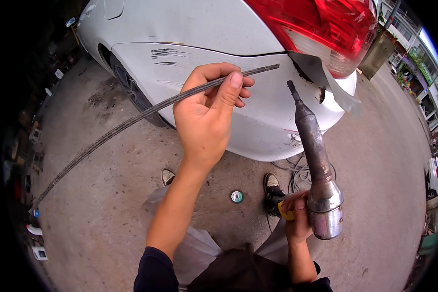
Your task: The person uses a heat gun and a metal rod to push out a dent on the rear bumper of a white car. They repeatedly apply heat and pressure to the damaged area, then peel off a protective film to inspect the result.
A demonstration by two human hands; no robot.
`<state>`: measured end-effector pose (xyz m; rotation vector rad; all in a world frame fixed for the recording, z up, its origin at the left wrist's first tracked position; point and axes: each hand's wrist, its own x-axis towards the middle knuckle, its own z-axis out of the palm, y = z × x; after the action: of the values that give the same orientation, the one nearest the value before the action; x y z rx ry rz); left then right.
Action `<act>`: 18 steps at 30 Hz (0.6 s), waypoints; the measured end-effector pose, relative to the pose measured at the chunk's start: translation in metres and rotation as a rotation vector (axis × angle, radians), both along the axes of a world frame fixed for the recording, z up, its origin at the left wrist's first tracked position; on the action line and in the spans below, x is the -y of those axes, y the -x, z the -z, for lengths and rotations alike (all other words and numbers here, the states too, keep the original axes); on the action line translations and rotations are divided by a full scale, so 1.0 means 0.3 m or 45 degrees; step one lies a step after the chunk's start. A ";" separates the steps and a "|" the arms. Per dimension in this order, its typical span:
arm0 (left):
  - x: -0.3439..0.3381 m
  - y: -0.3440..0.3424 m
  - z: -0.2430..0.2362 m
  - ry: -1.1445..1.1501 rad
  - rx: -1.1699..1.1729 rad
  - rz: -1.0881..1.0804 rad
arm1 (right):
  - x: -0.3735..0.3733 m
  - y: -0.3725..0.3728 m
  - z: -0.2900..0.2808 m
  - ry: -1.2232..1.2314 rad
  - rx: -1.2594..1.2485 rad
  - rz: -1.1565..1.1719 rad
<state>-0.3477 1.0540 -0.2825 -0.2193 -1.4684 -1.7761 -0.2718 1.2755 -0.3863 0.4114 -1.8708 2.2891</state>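
Between the thumb and fingers of my left hand point(207, 109) is a long, thin dark plastic rod point(131, 120), pinched near its upper end. Its tail curves down to the far left. My right hand point(298, 219) grips a hot-air welding gun point(312, 141) by its yellow handle, the metal barrel and narrow nozzle pointing up. Both are in front of a white car's rear bumper point(258, 119). The nozzle tip and rod tip are close together but apart. Beside them, the bumper's corner is torn, with a grey flap point(321, 75) bent outward below the red tail light point(333, 29).
Dark scratches point(165, 56) mark the bumper left of my left hand. A cable point(301, 175) lies coiled on the ground under the bumper. A round disc point(236, 196) rests between my feet. Several bottles and boxes stand at the left rim; another white car point(436, 176) is far right.
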 end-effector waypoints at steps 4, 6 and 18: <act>-0.011 0.063 -0.030 0.100 -0.051 -0.017 | 0.034 0.034 -0.026 0.133 -0.028 0.009; -0.014 0.069 -0.043 0.136 -0.052 -0.045 | 0.054 0.049 -0.029 0.164 -0.100 0.021; -0.021 0.073 -0.093 0.488 0.025 -0.161 | 0.086 0.079 -0.049 0.244 -0.131 0.052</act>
<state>-0.3695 1.0603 -0.2545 -0.2964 -1.7888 -1.3898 -0.2955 1.2497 -0.3717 0.4497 -1.5806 2.3451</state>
